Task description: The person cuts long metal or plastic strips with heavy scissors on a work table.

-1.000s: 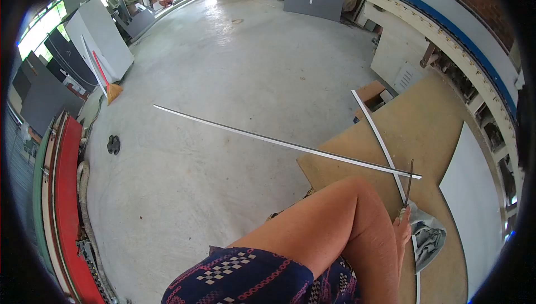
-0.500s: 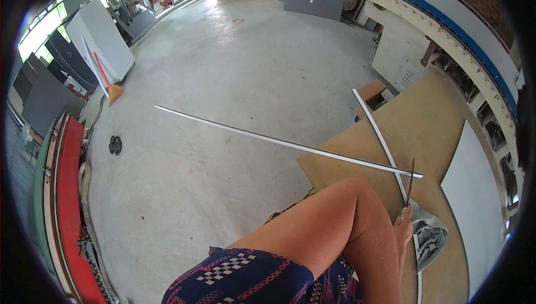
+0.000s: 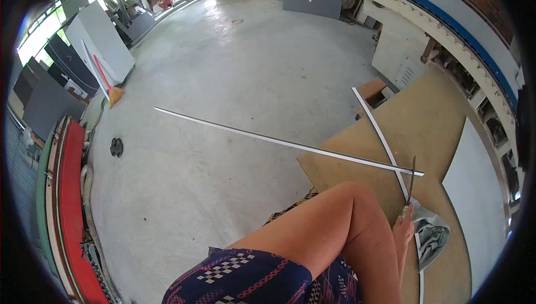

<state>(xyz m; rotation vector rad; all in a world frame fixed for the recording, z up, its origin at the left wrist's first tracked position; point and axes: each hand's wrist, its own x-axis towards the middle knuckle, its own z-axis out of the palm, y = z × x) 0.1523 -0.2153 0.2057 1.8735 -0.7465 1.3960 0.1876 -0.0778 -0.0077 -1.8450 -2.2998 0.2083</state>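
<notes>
My right hand (image 3: 403,230) is closed around the light-coloured handle of a thin, dark-bladed tool (image 3: 412,184), its blade pointing away from me. The blade overlaps the right end of a long white strip (image 3: 301,147), which reaches left over the grey floor. A second white strip (image 3: 377,130) passes under the first near that end and runs down behind the hand. Both lie across a tan board (image 3: 435,108). Beside the hand is a crumpled grey cloth (image 3: 432,240). My bent bare leg (image 3: 312,231) hides most of the forearm. My left hand is out of view.
A white sheet (image 3: 477,198) lies on the board's right side. Along the right stands a long machine (image 3: 402,53) with a blue rail. A cardboard box (image 3: 371,89) sits by the board. Leftward are a broom (image 3: 115,95), dark footwear (image 3: 116,147) and red equipment (image 3: 75,181).
The view has turned very slightly. My right hand keeps its grip on the thin-bladed tool, near the crossing of the two strips.
</notes>
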